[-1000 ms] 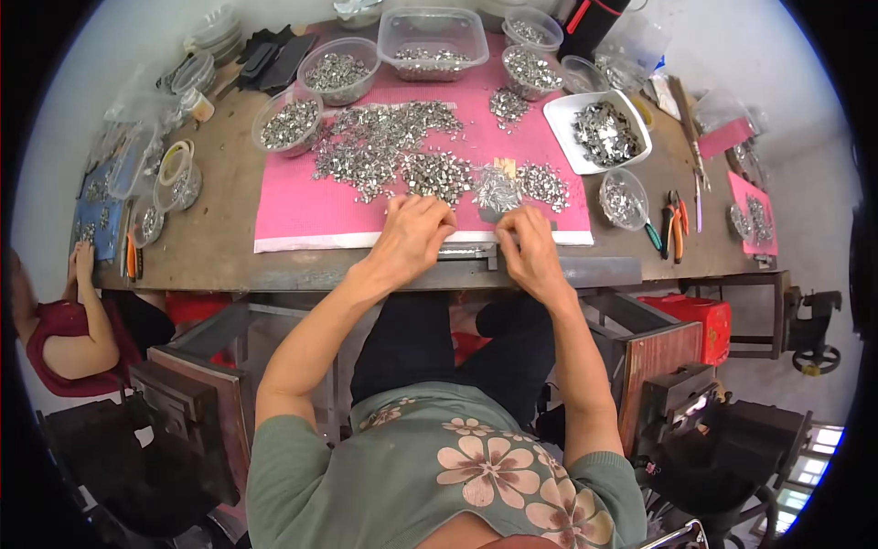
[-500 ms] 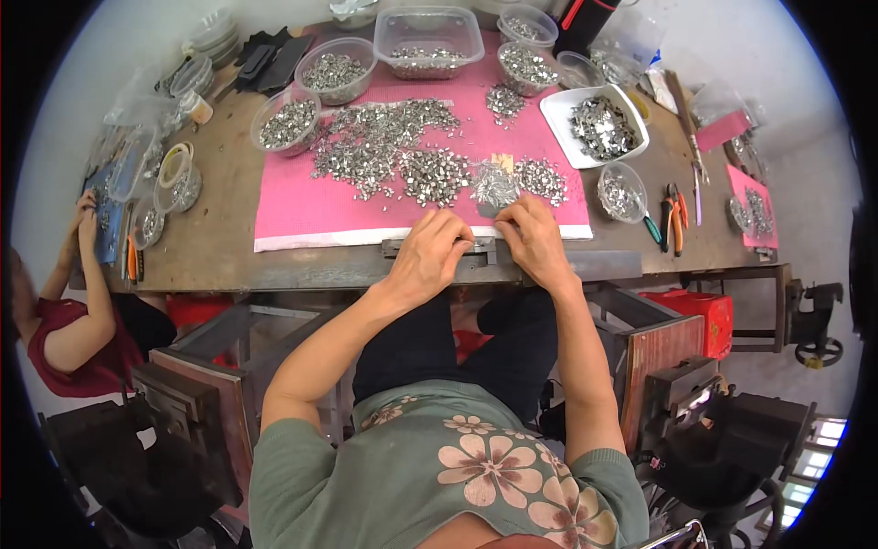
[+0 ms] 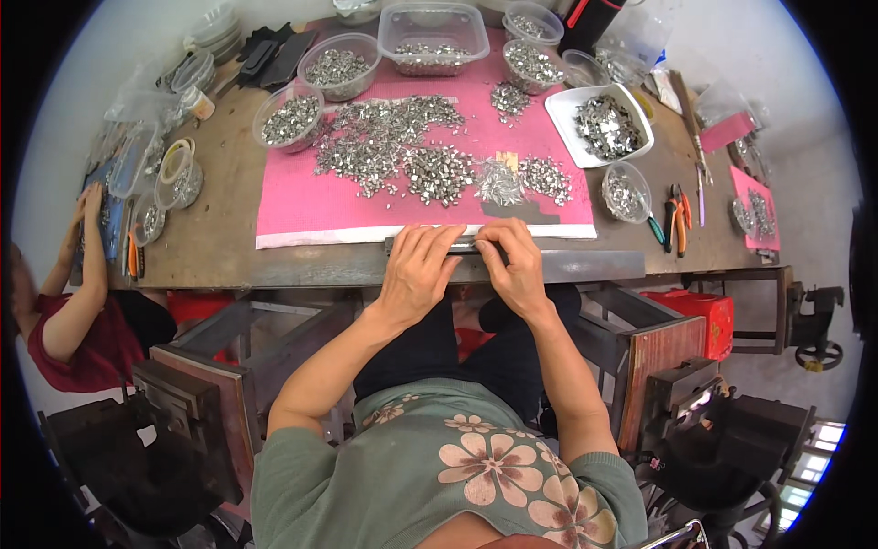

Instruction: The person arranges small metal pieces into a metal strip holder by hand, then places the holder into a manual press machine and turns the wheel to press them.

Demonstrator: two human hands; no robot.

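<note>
Both hands are at the front edge of the bench, over a small dark metal fixture [image 3: 466,246]. My left hand [image 3: 422,274] has its fingers bent over the left part of this fixture, gripping it. My right hand [image 3: 515,267] is closed in a pinch at the fixture's right part; whatever sits between its fingertips is too small to make out. Just beyond the hands lie a heap of thin silvery pins [image 3: 499,186], a pile of small metal pieces [image 3: 439,174] and another small pile [image 3: 546,180], all on a pink mat [image 3: 293,206].
Clear tubs of metal pieces [image 3: 335,69] line the back, with a white tray [image 3: 566,139] at the right. Orange-handled pliers [image 3: 679,220] lie right of the mat. A steel bar [image 3: 594,265] runs along the bench edge. Another person's arms [image 3: 90,242] work at the far left.
My right hand has come back from beside the pin heap to the fixture and moved left, closer to my left hand. My left hand has spread further over the fixture.
</note>
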